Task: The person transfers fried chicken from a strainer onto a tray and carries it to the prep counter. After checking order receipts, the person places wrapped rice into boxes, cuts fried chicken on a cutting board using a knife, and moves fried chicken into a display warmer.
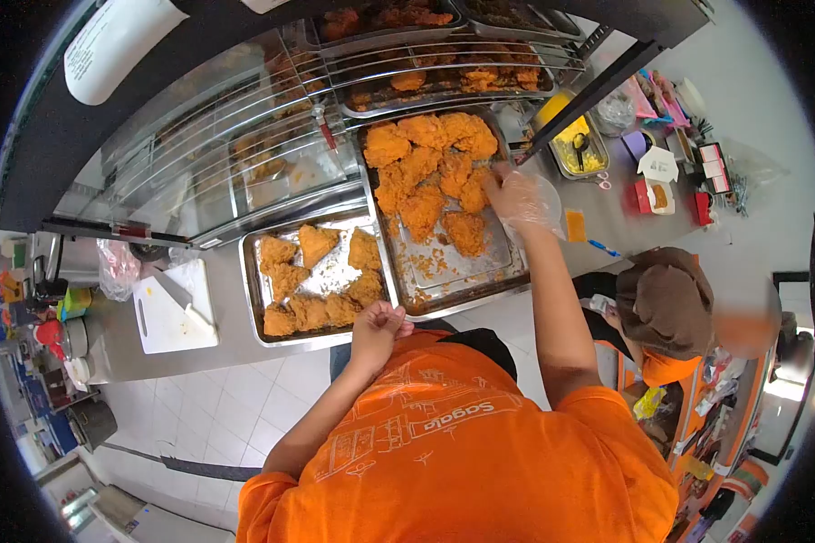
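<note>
A large metal tray (462, 290) with several pieces of fried chicken (420, 214) sits partly under the display cabinet. My right hand (521, 201), in a clear plastic glove, is at its right side, fingertips close against a chicken piece (476, 192). Whether they grip it I cannot tell. My bare left hand (378, 331) has its fingers curled together by the tray's near left corner; anything inside them is hidden. Left of the large tray, a smaller metal tray (255, 317) holds more fried chicken (318, 244).
Overhead, the glass cabinet's wire racks (235, 113) and chicken trays hang close. A white cutting board (158, 317) with a knife (186, 310) lies left. Rightward are a yellow-food container (574, 163), a blue pen (604, 248) and a box (654, 195). A co-worker in a brown cap (666, 299) is at right.
</note>
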`<act>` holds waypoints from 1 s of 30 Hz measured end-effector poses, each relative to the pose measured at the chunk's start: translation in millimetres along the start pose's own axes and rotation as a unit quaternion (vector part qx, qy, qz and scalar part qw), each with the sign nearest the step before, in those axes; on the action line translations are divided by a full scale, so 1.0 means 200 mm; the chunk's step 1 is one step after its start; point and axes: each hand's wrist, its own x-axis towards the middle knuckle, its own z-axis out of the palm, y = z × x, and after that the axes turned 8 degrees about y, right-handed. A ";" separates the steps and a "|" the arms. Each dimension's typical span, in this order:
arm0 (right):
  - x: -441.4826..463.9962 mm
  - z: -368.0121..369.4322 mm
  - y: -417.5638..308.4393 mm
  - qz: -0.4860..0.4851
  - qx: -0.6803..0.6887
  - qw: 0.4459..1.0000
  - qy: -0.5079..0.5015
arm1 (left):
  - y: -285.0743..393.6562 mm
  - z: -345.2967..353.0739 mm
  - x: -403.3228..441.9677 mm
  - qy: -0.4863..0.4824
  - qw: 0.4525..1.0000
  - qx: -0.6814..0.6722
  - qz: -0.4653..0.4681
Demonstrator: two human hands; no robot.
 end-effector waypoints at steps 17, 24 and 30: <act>0.01 0.00 0.07 -0.054 0.154 0.982 -0.096 | 0.02 0.04 -0.03 0.021 1.000 -0.016 0.003; 0.26 -0.16 0.04 -0.189 -0.037 0.980 -0.050 | 0.00 0.02 -0.03 0.013 1.000 0.001 0.003; -0.14 -0.36 -0.26 -0.094 -0.019 0.994 -0.051 | -0.02 0.02 -0.02 0.009 1.000 -0.015 0.007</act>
